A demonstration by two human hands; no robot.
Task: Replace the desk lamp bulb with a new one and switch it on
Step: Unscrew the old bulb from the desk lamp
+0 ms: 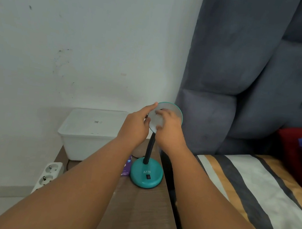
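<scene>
Inside the lamp shade (175, 111), right hand (169, 132) grips the bulb (155, 122), left hand (136, 127) holds the shade.

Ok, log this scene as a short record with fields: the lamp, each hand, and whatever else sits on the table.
lamp: teal desk lamp, standing on the wooden table, shade turned toward the camera
base: carries a black switch; setting unreadable
left hand: grips the shade's left rim
right hand: fingers curled into the shade's mouth; what they hold cannot be told
also on table: white plastic box behind the lamp, purple carton beside its base, partly hidden by the left forearm
</scene>
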